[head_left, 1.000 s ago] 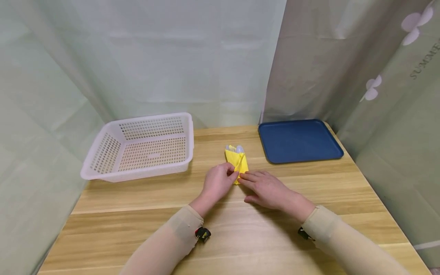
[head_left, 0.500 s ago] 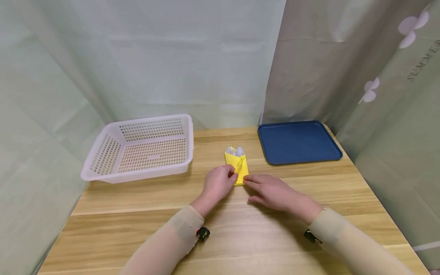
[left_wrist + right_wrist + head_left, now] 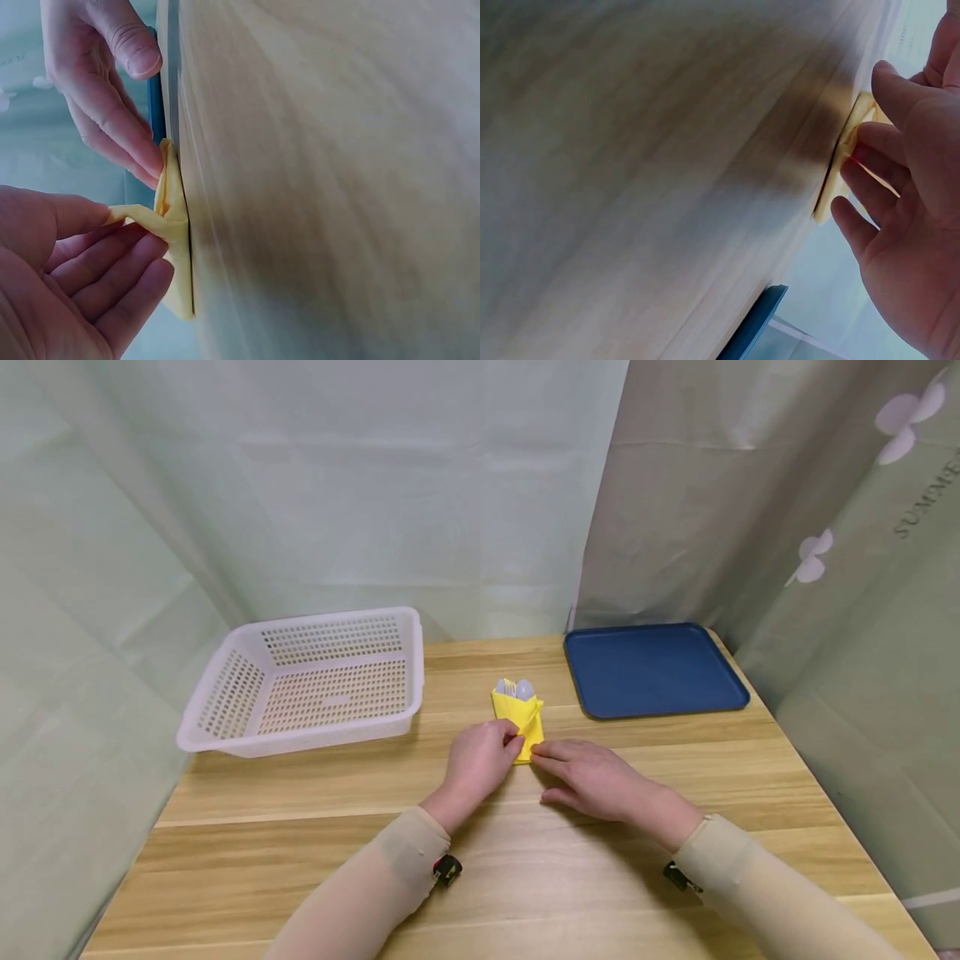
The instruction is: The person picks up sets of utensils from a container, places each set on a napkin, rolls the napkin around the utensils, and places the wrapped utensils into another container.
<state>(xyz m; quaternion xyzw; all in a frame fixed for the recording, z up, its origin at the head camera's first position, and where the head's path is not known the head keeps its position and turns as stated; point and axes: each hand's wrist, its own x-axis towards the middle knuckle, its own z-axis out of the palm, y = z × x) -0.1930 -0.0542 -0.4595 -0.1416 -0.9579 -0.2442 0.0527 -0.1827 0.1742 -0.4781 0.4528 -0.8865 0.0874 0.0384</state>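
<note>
A folded yellow napkin [image 3: 510, 706] lies mid-table with pale plastic cutlery standing out of its far end. Among it a spoon [image 3: 525, 690] and a fork [image 3: 510, 687] can be made out; a third rounded tip sits at the left. My left hand [image 3: 480, 758] pinches a flap of the napkin [image 3: 178, 259] between thumb and finger, lifted off the rest, as the left wrist view shows. With extended fingers my right hand [image 3: 592, 778] touches the napkin's near right edge. The cutlery's lower part is hidden inside the napkin.
A white perforated plastic basket [image 3: 375, 727] stands at the table's back left. At the back right lies a dark blue tray [image 3: 656, 672]. Curtains [image 3: 420, 510] hang behind and on both sides of the wooden table [image 3: 525, 877].
My right hand has slid a little right, from the napkin's middle to its near right edge. The napkin's flap now lies further right at the top, while my left hand keeps its pinch.
</note>
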